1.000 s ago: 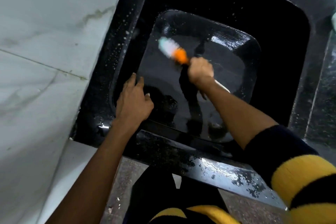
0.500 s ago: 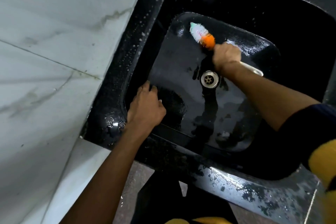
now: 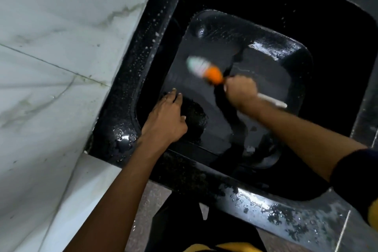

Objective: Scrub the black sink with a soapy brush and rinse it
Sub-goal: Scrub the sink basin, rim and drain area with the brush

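The black sink point(image 3: 131, 80) fills the middle of the view, wet and flecked with soap suds along its left rim. My right hand point(image 3: 241, 93) grips the white handle of a brush point(image 3: 206, 69) with an orange collar and pale bristles, blurred with motion over the sink's floor. The handle's end sticks out behind my wrist. My left hand point(image 3: 165, 118) rests with straight fingers on the inside of the sink's near-left wall. The drain is hidden behind my right hand and arm.
A white marble wall point(image 3: 61, 47) runs along the left of the sink. The wet black front ledge point(image 3: 276, 210) lies nearest me, with puddles on it. Below it are the floor and my dark trousers point(image 3: 194, 227).
The brush has swept back from the far part of the sink floor toward the middle-left. My right hand now covers the drain. My left hand stays on the sink wall.
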`<state>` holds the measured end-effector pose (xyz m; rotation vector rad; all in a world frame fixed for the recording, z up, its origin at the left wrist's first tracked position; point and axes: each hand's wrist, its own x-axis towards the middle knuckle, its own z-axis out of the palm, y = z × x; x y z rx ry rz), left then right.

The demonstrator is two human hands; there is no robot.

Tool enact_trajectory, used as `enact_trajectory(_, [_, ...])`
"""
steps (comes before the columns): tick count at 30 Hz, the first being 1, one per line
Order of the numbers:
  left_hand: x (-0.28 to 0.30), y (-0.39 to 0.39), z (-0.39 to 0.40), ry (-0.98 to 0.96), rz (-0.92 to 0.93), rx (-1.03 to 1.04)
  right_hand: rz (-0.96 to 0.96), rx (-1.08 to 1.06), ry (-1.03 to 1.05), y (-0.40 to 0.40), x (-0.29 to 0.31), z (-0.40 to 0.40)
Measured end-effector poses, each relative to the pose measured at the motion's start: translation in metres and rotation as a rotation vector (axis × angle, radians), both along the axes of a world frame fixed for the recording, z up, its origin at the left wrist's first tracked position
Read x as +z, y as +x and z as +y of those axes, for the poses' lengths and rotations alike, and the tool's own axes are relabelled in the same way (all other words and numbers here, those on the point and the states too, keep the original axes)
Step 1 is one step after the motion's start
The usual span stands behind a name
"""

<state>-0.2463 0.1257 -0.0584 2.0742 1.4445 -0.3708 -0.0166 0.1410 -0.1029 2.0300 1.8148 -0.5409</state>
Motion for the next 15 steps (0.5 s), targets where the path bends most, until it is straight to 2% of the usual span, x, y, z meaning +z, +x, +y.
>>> enact_trajectory(2, [0.001,0.001,0.000,-0.015,-0.006,-0.009,0.072,0.373,-0.170,-0.025,0.006,-0.051])
enact_trajectory(3, [0.002,0.001,0.000,-0.027,-0.005,-0.021,0.070,0.509,-0.191,-0.023,0.010,-0.061])
enact_trajectory(4, [0.002,0.001,0.000,-0.027,-0.004,-0.028,0.037,0.507,-0.176,-0.013,0.012,-0.055])
enact_trajectory(5, [0.001,0.001,-0.001,-0.016,-0.003,-0.022,-0.037,0.376,-0.126,0.001,0.011,-0.039])
enact_trajectory(8, [-0.001,0.002,-0.001,0.000,-0.007,-0.011,-0.169,-0.312,0.024,0.052,0.008,0.019])
enact_trajectory(9, [-0.001,0.002,-0.001,0.003,-0.006,-0.005,-0.163,-0.388,0.064,0.057,0.006,0.024])
enact_trajectory(10, [-0.002,0.001,-0.001,0.000,-0.003,0.002,-0.146,-0.319,0.073,0.049,0.005,0.019])
enact_trajectory(11, [-0.002,0.002,0.000,-0.007,-0.007,0.003,-0.125,-0.161,0.062,0.036,0.002,0.007])
enact_trajectory(13, [0.000,0.002,0.000,-0.014,-0.008,0.010,0.037,0.176,-0.127,-0.009,0.002,-0.049])
enact_trajectory(15, [0.003,0.002,-0.001,-0.025,-0.013,-0.005,0.091,0.480,-0.246,-0.016,0.010,-0.078])
